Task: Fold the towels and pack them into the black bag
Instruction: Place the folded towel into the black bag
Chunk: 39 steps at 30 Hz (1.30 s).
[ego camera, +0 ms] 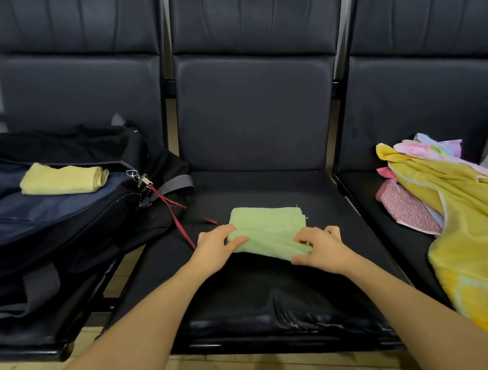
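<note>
Your left hand (216, 250) and right hand (321, 250) each pinch an end of the near edge of a green towel (267, 229) on the middle seat (270, 285) of a row of black chairs, thumbs on top and fingers curled under the raised cloth. The far part of the towel lies flat on the cushion; the near edge is lifted into a soft roll between your hands. This looks like one more fold in progress, so carry both ends forward together and level, lay the near edge on the far edge, and check the right-hand corners meet, where loose threads show, before you press it flat. Uneven hands would skew the packet.

The towel's long axis runs left to right across the seat, parallel to the seat's front edge, with its short sides facing the neighbouring chairs.

To your left the black bag (69, 222) lies open on the next seat, a folded yellow towel (63, 180) resting on its dark lining, red straps (179, 216) trailing toward the middle seat. To your right a heap of unfolded towels (464, 201) waits, yellow, pink and pale blue, so most of the job appears still ahead
</note>
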Available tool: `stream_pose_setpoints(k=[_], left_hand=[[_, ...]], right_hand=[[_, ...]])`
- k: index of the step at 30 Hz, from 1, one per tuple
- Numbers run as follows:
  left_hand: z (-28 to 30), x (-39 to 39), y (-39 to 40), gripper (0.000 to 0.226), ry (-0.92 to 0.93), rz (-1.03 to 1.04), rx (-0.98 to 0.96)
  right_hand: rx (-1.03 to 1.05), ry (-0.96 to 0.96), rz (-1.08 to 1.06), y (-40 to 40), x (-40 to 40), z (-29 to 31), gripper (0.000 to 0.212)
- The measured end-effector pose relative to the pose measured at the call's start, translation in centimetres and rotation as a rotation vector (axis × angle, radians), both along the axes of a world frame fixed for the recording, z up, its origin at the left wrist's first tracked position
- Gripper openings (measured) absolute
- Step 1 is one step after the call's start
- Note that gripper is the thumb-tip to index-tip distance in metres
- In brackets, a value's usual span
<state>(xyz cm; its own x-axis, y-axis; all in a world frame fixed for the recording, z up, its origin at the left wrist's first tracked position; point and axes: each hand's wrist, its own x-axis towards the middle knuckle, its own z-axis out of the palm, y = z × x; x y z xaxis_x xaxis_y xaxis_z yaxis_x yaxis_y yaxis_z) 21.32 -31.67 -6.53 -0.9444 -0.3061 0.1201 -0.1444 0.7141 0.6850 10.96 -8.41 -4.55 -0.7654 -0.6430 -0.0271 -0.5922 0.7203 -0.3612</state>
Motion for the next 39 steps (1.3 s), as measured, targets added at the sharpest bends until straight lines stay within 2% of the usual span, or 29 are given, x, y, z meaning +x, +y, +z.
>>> stream_pose_setpoints(k=[2, 4, 6, 8, 13, 17, 20, 24, 28, 32, 36, 39], left_hand=[[0.1, -0.1, -0.3, 0.032, 0.007, 0.017, 0.054], [0.3, -0.5, -0.3, 0.031, 0.007, 0.052, 0.075], [0.5, -1.2, -0.1, 0.032, 0.015, 0.133, 0.072], [0.5, -2.2, 0.4, 0.033, 0.026, 0.241, 0.015], [-0.1, -5.0, 1.2, 0.034, 0.028, 0.435, -0.069], [-1.2, -7.2, 0.9, 0.038, -0.020, 0.501, -0.272], [-1.9, -8.2, 0.3, 0.044, -0.056, 0.527, -0.326], [-2.2, -9.0, 0.3, 0.043, -0.083, 0.470, -0.483], [-2.1, -8.7, 0.7, 0.040, -0.096, 0.452, -0.527], [-1.4, -7.9, 0.9, 0.033, -0.017, 0.470, -0.476], [0.5, -6.2, 1.2, 0.028, 0.115, 0.465, -0.469], [2.9, -4.2, 1.1, 0.034, 0.217, 0.473, -0.366]], right_hand=[[-0.129, 0.012, -0.055, 0.2, -0.2, 0.1, 0.014], [-0.391, -0.125, -0.200, -0.3, -0.3, 0.3, 0.009], [-0.587, -0.209, -0.306, -1.2, -0.3, 0.2, 0.016], [-0.643, -0.210, -0.373, -2.3, -0.6, -0.6, 0.020], [-0.491, 0.023, -0.510, -4.8, -2.0, -1.7, 0.006], [-0.284, 0.153, -0.604, -6.3, -3.4, -3.0, 0.030], [-0.097, 0.208, -0.619, -6.5, -4.4, -3.5, 0.053], [-0.028, 0.179, -0.572, -6.4, -5.1, -3.6, 0.065], [-0.038, 0.118, -0.529, -6.4, -4.6, -3.4, 0.058], [-0.201, 0.176, -0.488, -6.1, -3.3, -3.1, 0.039], [-0.610, 0.017, -0.480, -5.7, -1.3, -0.9, 0.028], [-0.761, -0.048, -0.432, -5.6, 0.5, 1.4, 0.028]])
